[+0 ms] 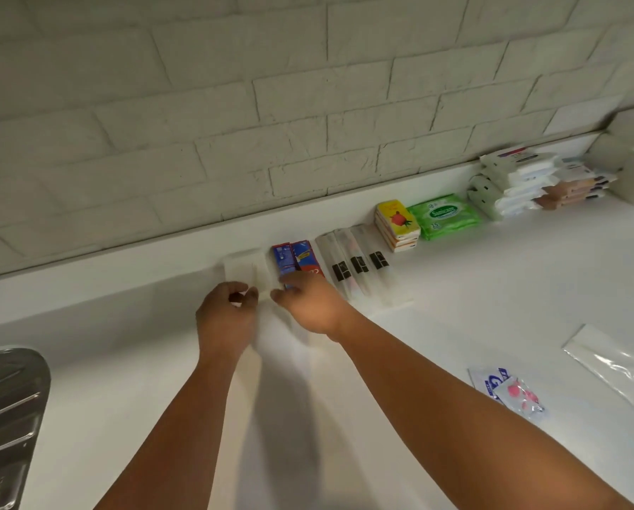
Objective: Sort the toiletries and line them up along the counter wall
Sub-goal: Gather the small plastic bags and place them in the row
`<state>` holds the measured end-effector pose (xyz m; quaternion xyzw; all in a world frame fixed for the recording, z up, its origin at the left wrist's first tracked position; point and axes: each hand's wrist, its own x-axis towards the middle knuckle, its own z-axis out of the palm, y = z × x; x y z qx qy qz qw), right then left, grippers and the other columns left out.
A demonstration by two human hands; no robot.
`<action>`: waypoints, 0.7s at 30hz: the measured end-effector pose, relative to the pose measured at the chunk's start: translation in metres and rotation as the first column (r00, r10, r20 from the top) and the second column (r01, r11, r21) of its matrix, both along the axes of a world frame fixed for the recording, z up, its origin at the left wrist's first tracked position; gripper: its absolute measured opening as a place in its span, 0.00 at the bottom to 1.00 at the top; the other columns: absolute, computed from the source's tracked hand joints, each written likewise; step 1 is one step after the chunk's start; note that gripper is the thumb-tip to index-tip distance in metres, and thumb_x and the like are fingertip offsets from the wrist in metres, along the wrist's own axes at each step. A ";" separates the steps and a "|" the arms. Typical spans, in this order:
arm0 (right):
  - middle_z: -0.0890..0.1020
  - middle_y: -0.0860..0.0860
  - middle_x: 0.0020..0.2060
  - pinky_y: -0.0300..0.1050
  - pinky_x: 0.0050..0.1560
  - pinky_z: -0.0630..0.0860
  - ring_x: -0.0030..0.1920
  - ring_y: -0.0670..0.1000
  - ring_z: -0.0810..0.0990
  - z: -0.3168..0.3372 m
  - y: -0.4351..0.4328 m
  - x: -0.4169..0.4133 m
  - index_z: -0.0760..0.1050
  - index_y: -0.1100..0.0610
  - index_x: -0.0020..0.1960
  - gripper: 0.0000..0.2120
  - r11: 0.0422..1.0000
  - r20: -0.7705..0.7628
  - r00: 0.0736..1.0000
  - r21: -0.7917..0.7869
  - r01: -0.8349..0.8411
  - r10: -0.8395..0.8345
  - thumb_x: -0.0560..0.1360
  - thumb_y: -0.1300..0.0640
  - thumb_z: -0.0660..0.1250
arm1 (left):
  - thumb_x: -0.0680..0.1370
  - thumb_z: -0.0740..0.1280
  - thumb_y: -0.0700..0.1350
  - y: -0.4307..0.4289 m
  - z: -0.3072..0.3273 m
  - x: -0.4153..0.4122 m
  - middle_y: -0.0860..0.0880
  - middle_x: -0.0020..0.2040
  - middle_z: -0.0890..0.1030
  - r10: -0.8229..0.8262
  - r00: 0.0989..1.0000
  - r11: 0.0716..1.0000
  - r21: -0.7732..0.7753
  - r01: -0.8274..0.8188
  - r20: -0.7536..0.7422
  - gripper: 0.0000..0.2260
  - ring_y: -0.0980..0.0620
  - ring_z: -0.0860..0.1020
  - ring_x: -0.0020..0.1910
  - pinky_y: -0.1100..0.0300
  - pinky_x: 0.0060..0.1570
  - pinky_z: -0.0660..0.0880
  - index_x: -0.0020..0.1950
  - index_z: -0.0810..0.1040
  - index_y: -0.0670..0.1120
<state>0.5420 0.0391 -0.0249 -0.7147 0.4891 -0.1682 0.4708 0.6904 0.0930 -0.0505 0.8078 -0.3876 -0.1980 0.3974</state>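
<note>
Forearms (pixel 183 417) out: left hand (pixel 227 311) pinches clear packet (pixel 242 270), right hand (pixel 310 303) flat at its 3 o'clock. Slide it flush against toothpaste boxes (pixel 293 261).

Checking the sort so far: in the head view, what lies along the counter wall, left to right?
Clear packets → red-and-blue boxes → three clear sleeves with black labels → stack of yellow-topped boxes → green wipes pack → stacked white packs.
</note>
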 end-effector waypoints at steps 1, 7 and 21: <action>0.80 0.53 0.55 0.44 0.57 0.75 0.57 0.55 0.79 0.002 0.004 -0.013 0.77 0.58 0.61 0.18 1.000 -0.002 1.000 -0.022 -0.004 0.004 0.78 0.46 0.64 | 0.77 0.70 0.48 0.005 0.004 -0.016 0.53 0.44 0.82 -0.026 1.000 0.999 -0.039 0.026 0.003 0.06 0.52 0.79 0.45 0.62 0.49 0.71 0.52 0.82 0.49; 0.80 0.48 0.61 0.41 0.61 0.74 0.58 0.46 0.79 0.017 0.032 -0.099 0.78 0.54 0.63 0.20 0.995 0.083 0.992 -0.032 0.094 -0.092 0.77 0.44 0.66 | 0.78 0.70 0.48 0.029 0.018 -0.104 0.56 0.46 0.84 -0.240 0.970 0.965 -0.103 0.242 0.035 0.06 0.60 0.80 0.42 0.72 0.43 0.71 0.54 0.83 0.50; 0.80 0.48 0.62 0.34 0.56 0.69 0.60 0.48 0.78 0.002 0.067 -0.354 0.77 0.52 0.63 0.14 0.926 -0.118 0.925 -0.159 0.342 -0.362 0.80 0.52 0.64 | 0.79 0.68 0.51 0.033 0.017 -0.338 0.55 0.62 0.81 -0.544 0.837 0.839 0.017 0.544 0.057 0.15 0.56 0.78 0.60 0.62 0.61 0.72 0.65 0.79 0.51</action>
